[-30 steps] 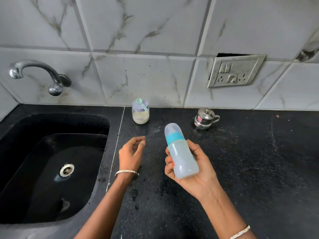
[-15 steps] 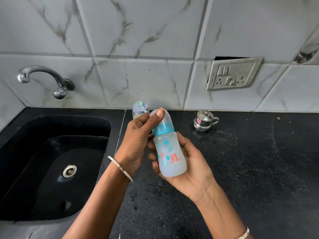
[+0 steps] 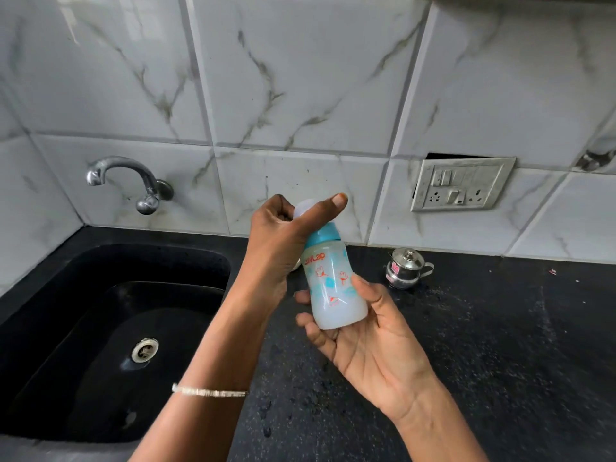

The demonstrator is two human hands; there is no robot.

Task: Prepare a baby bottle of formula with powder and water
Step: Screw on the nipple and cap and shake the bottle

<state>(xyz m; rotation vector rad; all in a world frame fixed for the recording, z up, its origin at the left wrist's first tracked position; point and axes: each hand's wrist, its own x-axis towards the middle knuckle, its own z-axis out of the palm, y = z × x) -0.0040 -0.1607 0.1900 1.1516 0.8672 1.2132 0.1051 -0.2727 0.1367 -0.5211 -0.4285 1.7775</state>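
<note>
In 1 second the left hand (image 3: 276, 241) closed round the cap (image 3: 301, 208), right hand (image 3: 373, 341) gripping the baby bottle (image 3: 333, 288): likely sealing it

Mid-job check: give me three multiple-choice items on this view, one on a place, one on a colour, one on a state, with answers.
1. Where is the small steel pot relative to the bottle? A to its left; B to its right, on the counter; C stacked on top of it.
2. What colour is the bottle's collar? A red; B teal; C black.
3. What is the left hand doing? A gripping the bottle's cap; B lying flat on the counter; C hanging idle.
Answers: 1 B, it stands on the black surface near the wall. 2 B, a teal ring tops the milky body. 3 A, its fingers curl round the cap while the right hand holds the base.
</note>
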